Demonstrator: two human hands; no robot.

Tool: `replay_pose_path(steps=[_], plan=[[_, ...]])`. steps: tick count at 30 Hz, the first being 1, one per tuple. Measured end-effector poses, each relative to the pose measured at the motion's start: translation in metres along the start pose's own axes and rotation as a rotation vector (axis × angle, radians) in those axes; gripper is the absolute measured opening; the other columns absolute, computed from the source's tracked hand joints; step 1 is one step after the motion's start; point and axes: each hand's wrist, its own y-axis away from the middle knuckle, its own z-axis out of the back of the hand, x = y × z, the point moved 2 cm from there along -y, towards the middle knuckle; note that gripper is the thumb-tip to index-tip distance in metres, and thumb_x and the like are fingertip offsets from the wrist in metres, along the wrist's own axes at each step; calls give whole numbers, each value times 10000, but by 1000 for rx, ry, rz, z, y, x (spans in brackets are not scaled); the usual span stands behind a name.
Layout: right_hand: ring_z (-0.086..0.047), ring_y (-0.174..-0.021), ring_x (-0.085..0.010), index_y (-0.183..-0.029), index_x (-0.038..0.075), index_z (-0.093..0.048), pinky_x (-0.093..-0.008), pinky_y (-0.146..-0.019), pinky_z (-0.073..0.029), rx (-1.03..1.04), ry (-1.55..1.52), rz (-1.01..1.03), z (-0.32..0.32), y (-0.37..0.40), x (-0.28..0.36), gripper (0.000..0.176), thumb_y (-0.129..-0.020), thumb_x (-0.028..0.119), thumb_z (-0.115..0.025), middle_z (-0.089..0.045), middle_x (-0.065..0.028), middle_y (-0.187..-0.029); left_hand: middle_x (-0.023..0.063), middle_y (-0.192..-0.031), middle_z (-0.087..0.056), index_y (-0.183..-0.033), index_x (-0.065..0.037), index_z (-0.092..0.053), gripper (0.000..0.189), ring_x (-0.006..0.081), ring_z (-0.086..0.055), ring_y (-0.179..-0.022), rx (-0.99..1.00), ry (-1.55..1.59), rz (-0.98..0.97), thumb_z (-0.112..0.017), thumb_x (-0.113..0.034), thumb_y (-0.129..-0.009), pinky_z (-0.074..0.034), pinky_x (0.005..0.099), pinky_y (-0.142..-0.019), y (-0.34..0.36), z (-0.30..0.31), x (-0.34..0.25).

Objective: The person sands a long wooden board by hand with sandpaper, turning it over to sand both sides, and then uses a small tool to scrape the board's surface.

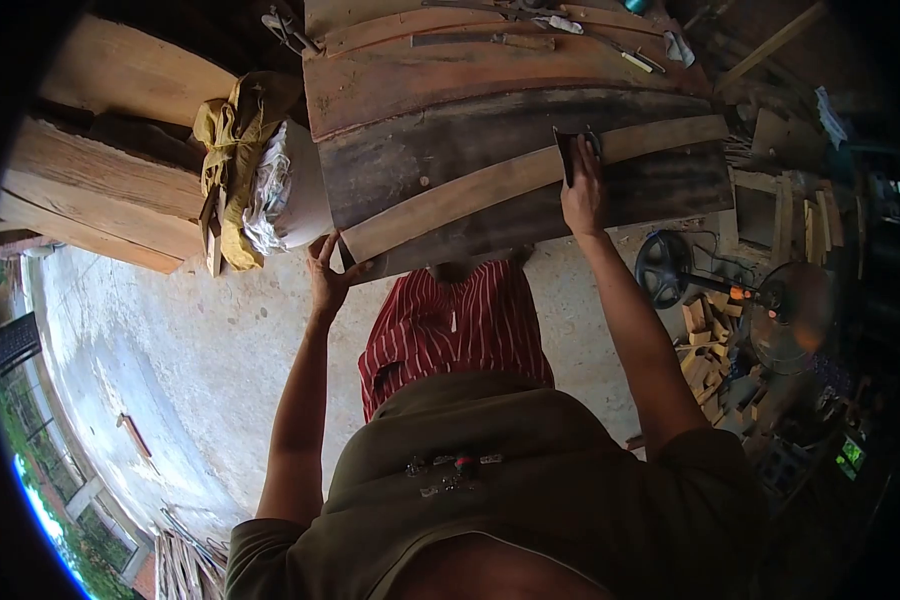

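Apparently, right hand (584, 196) grips dark pad (566, 155); left hand (327, 277), spread, touches strip (450, 196).

The long strip (450, 197) is pale wood, smooth and dull. The dark board (470, 140) under it is wood too, rough and stained. The floor (250, 360) looks like hard concrete. The striped trousers (450, 325) and shirt (530, 425) are matt cloth.

Both arms (298, 420) stretch far; the left hand (328, 275) is splayed, the right hand (584, 195) palm-down and farther out.
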Motion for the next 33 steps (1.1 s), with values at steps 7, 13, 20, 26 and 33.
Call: replay_pose_path(steps=[7, 13, 20, 26, 33], plan=[[-327, -1434, -310, -1468, 13, -387, -453, -1184, -271, 323, -247, 336, -15, 65, 138, 777, -730, -82, -610, -351, -153, -1543, 139, -1288, -495, -1359, -166, -562, 851, 322, -454, -1240, 6, -23, 39, -929, -227, -593, -387, 441, -1061, 0, 4, -5], [-325, -1434, -318, -1473, 6, -367, -463, -1179, -286, 154, -74, 128, 26, 43, 37, 766, -768, -53, -659, -341, -148, -1549, 140, -1286, -488, -1361, -169, -560, 851, 321, -448, -1243, 32, -35, 42, -929, -218, -595, -386, 439, -1062, 0, 4, -8], [-332, -1427, -338, -1457, -26, -375, -462, -1180, -281, 274, -209, 267, -13, 65, 138, 794, -724, -33, -680, -348, -195, -1532, 140, -1285, -495, -1378, -174, -539, 892, 325, -451, -1234, 0, 12, -18, -931, -167, -576, -385, 430, -1067, -1, 3, -5], [-337, -1429, -303, -1477, 56, -385, -460, -1175, -292, 156, -128, 211, 10, 36, 44, 797, -735, -61, -653, -372, -121, -1537, 135, -1298, -492, -1362, -168, -554, 872, 322, -455, -1230, 0, -52, -50, -932, -197, -577, -380, 448, -1053, -2, 2, 4], [-335, -1428, -318, -1454, -9, -392, -460, -1190, -261, -11, -50, -39, -12, 16, 56, 770, -729, -86, -641, -372, -149, -1532, 132, -1293, -494, -1337, -161, -578, 837, 323, -455, -1230, -22, -67, -32, -930, -202, -580, -373, 449, -1057, -4, 2, 2]])
